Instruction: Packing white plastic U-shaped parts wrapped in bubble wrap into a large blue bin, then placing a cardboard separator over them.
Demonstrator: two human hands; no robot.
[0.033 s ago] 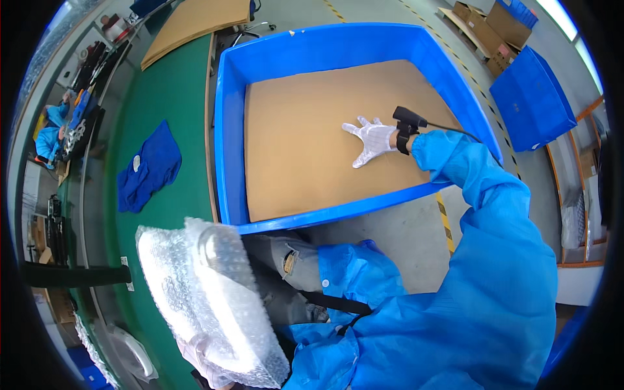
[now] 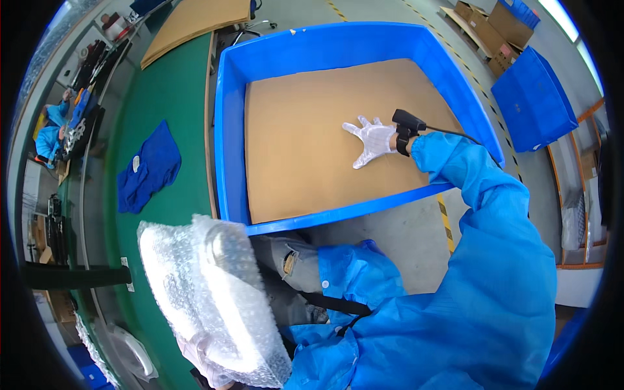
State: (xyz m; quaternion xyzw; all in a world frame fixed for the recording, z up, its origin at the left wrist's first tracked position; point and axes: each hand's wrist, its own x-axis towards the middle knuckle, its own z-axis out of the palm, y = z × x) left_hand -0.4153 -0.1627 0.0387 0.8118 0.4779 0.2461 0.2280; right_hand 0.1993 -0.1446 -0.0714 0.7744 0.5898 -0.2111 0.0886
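Note:
My right hand, in a thin white glove, lies over a brown cardboard sheet inside a large blue plastic bin. Its fingers are spread, and nothing is in them. A dark device with a cable is strapped to that wrist. At the lower left, my left hand, also gloved, holds a bulky package in bubble wrap from below. Most of its fingers are hidden by the package, which tilts beside the bin's near left corner. The wrapped thing looks white, but its kind cannot be made out.
Along the left runs a green-topped table with a crumpled blue cloth and stacked cardboard sheets. Another blue bin and cardboard boxes stand at the right. Far left, a person in blue works.
The bubble-wrapped package has shifted slightly to the right in my left hand. My right hand has stayed in place.

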